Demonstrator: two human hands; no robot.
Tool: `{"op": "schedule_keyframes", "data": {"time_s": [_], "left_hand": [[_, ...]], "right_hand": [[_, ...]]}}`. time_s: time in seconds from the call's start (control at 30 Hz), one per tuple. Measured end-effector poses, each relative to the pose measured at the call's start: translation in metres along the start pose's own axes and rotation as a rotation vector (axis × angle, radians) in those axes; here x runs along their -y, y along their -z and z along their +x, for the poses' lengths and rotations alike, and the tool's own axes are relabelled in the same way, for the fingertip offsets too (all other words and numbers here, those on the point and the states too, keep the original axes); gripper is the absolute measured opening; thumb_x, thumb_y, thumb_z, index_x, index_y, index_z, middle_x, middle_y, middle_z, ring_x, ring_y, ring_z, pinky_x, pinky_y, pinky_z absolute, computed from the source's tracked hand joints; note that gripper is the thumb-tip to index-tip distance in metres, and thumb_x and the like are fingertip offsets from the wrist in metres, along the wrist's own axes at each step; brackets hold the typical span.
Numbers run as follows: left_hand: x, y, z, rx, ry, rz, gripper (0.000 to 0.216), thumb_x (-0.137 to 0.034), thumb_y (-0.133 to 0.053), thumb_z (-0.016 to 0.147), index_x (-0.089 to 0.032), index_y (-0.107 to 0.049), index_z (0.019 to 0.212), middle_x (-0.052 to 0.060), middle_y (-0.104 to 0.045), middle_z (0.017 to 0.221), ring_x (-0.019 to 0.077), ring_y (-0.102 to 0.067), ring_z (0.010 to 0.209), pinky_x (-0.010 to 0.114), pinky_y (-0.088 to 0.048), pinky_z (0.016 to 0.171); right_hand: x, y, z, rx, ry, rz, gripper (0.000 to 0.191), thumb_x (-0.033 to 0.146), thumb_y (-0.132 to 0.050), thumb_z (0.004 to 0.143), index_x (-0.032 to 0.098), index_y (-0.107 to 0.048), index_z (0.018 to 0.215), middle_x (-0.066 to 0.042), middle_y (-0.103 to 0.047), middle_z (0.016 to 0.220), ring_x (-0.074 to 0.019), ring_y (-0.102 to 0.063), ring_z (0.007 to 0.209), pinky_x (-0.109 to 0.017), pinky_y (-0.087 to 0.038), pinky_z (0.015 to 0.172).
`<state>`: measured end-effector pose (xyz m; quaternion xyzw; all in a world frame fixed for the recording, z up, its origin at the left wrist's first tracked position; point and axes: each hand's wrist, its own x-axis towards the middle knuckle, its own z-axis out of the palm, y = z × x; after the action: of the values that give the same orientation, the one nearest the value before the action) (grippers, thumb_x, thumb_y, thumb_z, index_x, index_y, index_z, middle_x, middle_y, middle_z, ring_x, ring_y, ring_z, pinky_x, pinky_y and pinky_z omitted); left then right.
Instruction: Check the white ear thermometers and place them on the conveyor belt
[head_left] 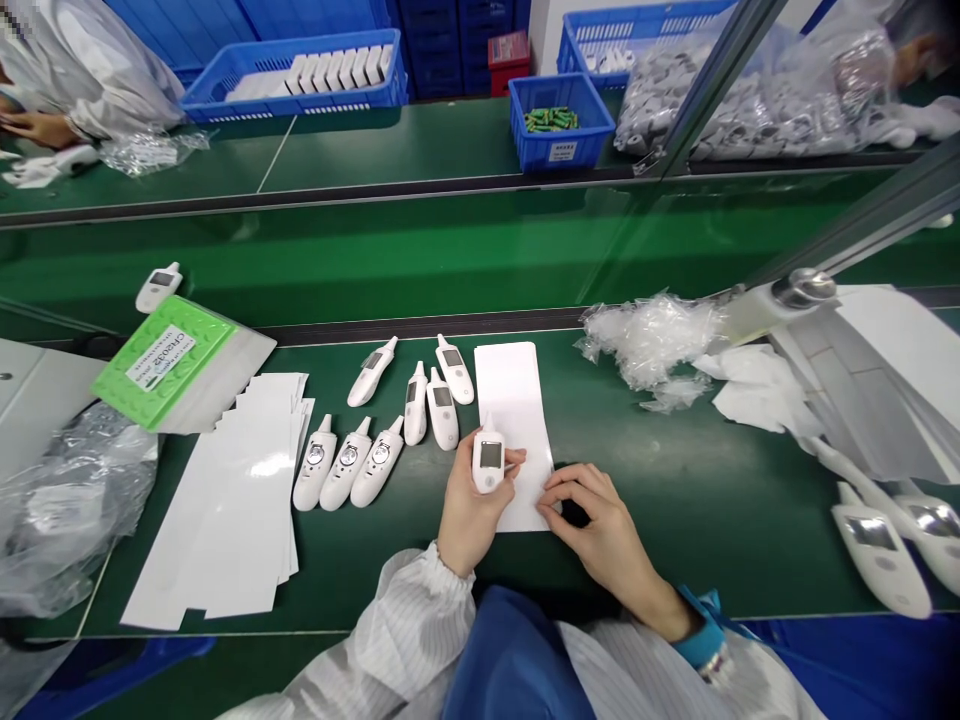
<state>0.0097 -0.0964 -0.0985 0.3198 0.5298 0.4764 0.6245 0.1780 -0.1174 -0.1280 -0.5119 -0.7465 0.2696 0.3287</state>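
My left hand (469,510) is closed around a white thermometer (487,460), held upright with its small grey screen facing me. Under it lies a white paper sheet (514,400) on the green bench. My right hand (592,520) rests at the sheet's lower right corner, fingers curled and pinching its edge. Several more white thermometers (390,425) lie in a loose group just left of the sheet.
A stack of white sheets (240,500) lies at the left, beside a green tray (161,360) and a plastic bag (60,500). Crumpled plastic wrap (649,340) and more thermometers (885,550) sit at the right. Blue bins (562,120) stand on the far bench, where another person's sleeve (67,70) shows.
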Motion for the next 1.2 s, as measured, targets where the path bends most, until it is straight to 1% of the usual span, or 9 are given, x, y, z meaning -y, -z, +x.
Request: {"op": "schedule_keyframes", "data": {"time_s": [0.13, 0.3, 0.43, 0.53, 0.63, 0.77, 0.9, 1.03, 1.2], "left_hand": [[0.002, 0.001, 0.001, 0.009, -0.010, -0.011, 0.036, -0.017, -0.070, 0.076, -0.017, -0.050, 0.105, 0.003, -0.067, 0.094, 0.0241, -0.066, 0.108, 0.044, -0.046, 0.102], [0.002, 0.001, 0.001, 0.018, -0.021, 0.002, 0.036, -0.016, -0.069, 0.077, -0.017, -0.049, 0.106, 0.004, -0.067, 0.094, 0.0247, -0.065, 0.108, 0.045, -0.047, 0.102], [0.002, 0.001, 0.001, 0.007, -0.029, 0.020, 0.033, -0.017, -0.069, 0.078, -0.017, -0.050, 0.105, 0.004, -0.068, 0.093, 0.0253, -0.066, 0.107, 0.045, -0.046, 0.101], [-0.003, 0.000, 0.002, 0.002, -0.019, 0.052, 0.034, -0.017, -0.070, 0.078, -0.016, -0.049, 0.106, 0.005, -0.068, 0.094, 0.0231, -0.066, 0.104, 0.041, -0.048, 0.100], [-0.014, -0.005, -0.001, 0.054, 0.068, 0.015, 0.041, -0.022, -0.071, 0.078, -0.018, -0.047, 0.111, 0.003, -0.066, 0.094, 0.0190, -0.070, 0.083, 0.033, -0.058, 0.074], [-0.033, -0.015, -0.010, 0.245, 0.151, -0.085, 0.062, -0.028, -0.078, 0.072, -0.023, -0.043, 0.122, 0.000, -0.064, 0.086, 0.0127, -0.062, 0.052, 0.022, -0.050, 0.039], [-0.045, -0.021, -0.020, 0.347, 0.230, -0.116, 0.068, -0.022, -0.074, 0.074, -0.023, -0.036, 0.130, -0.005, -0.060, 0.066, 0.0142, -0.059, 0.044, 0.021, -0.048, 0.031], [-0.052, -0.022, -0.026, 0.355, 0.244, -0.077, 0.062, -0.016, -0.067, 0.077, -0.020, -0.035, 0.130, -0.009, -0.053, 0.047, 0.0099, -0.047, 0.032, 0.015, -0.039, 0.027], [-0.058, -0.023, -0.029, 0.353, 0.263, -0.048, 0.060, -0.016, -0.065, 0.079, -0.020, -0.035, 0.131, -0.010, -0.052, 0.046, 0.0080, -0.044, 0.030, 0.013, -0.036, 0.027]], "right_hand": [[0.008, 0.005, -0.003, 0.085, 0.119, 0.064, 0.013, 0.011, -0.055, 0.090, 0.021, -0.057, 0.083, -0.002, -0.068, 0.085, -0.0167, -0.063, 0.077, -0.032, -0.047, 0.072], [0.006, 0.002, -0.003, 0.125, 0.073, -0.036, 0.007, 0.022, -0.057, 0.094, 0.020, -0.058, 0.101, -0.002, -0.066, 0.083, -0.0174, -0.061, 0.073, -0.031, -0.048, 0.067], [0.011, 0.008, -0.002, 0.125, 0.254, -0.097, 0.010, 0.015, -0.055, 0.095, 0.020, -0.064, 0.092, -0.003, -0.067, 0.082, -0.0174, -0.058, 0.073, -0.032, -0.043, 0.065], [0.028, 0.022, -0.001, 0.120, 0.350, 0.025, 0.011, 0.012, -0.059, 0.092, 0.020, -0.065, 0.096, -0.003, -0.067, 0.083, -0.0160, -0.058, 0.073, -0.032, -0.043, 0.065], [0.047, 0.035, 0.011, 0.149, 0.285, 0.284, 0.007, 0.015, -0.062, 0.092, 0.021, -0.063, 0.094, -0.001, -0.066, 0.079, -0.0132, -0.059, 0.070, -0.029, -0.046, 0.064], [0.059, 0.042, 0.041, 0.066, 0.151, 0.372, 0.007, 0.021, -0.063, 0.091, 0.024, -0.064, 0.086, -0.002, -0.067, 0.086, -0.0173, -0.062, 0.084, -0.032, -0.053, 0.073], [0.058, 0.044, 0.062, -0.024, 0.134, 0.251, 0.009, 0.023, -0.064, 0.090, 0.025, -0.065, 0.081, -0.005, -0.065, 0.116, -0.0250, -0.052, 0.116, -0.042, -0.049, 0.093], [0.059, 0.045, 0.065, -0.035, 0.131, 0.331, 0.010, 0.022, -0.062, 0.091, 0.026, -0.064, 0.083, -0.004, -0.069, 0.112, -0.0262, -0.052, 0.119, -0.047, -0.048, 0.096], [0.061, 0.046, 0.065, -0.045, 0.109, 0.335, 0.010, 0.024, -0.063, 0.090, 0.026, -0.065, 0.081, -0.003, -0.071, 0.106, -0.0264, -0.055, 0.114, -0.048, -0.050, 0.094]]}}
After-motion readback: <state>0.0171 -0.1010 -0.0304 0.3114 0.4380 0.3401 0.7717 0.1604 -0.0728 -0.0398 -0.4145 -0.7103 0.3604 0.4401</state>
